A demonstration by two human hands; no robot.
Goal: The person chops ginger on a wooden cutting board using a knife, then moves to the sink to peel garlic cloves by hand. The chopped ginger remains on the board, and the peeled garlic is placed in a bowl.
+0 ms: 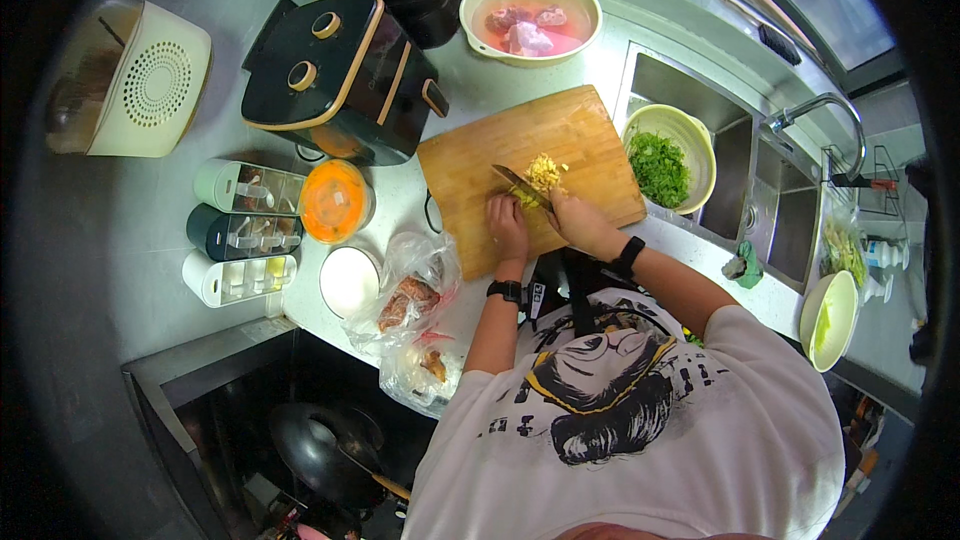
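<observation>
On the wooden cutting board [480, 157], my right hand [581, 225] grips a kitchen knife [510, 177], whose blade slants up to the left. My left hand [508, 225] rests beside the blade with its fingers bent against yellowish chopped pieces [527, 199], perhaps ginger; whether it grips any is hidden. A small heap of pale yellow minced food [543, 172] lies just beyond the blade. To the right of the board, a pale green colander [702, 165] holds chopped leafy greens [658, 169].
A black air fryer [315, 67] stands left of a basin [469, 26] with meat in reddish water. Plastic bags [427, 262] with food, an orange-filled container [334, 201] and seasoning boxes [247, 232] lie left. The sink [731, 172] is right, a wok [315, 450] lower left.
</observation>
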